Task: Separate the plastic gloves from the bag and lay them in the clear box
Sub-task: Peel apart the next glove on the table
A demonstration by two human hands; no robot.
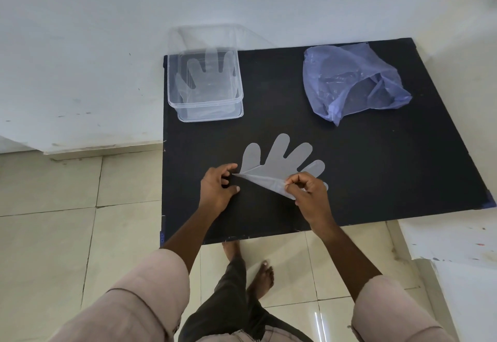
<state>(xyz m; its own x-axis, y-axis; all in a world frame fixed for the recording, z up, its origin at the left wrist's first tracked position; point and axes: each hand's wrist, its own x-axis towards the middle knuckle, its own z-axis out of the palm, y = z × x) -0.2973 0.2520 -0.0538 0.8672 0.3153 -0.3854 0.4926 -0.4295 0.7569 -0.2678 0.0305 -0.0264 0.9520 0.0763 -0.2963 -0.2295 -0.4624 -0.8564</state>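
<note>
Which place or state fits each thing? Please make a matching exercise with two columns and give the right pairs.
Things:
1. clear box
2. blue bag
3. glove on the table
4. right hand

Places or states:
A. far right of the black table, crumpled
B. pinching a lifted layer of plastic
C. far left corner, a glove inside
D. fingers spread flat, pointing away from the person

Pairs: 1-C, 2-A, 3-D, 4-B

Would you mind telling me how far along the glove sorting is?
Done: at least one glove lies in the box. In hand: left hand and right hand are peeling apart gloves on the table. Left: boxing these, plus whatever remains in the bag.
</note>
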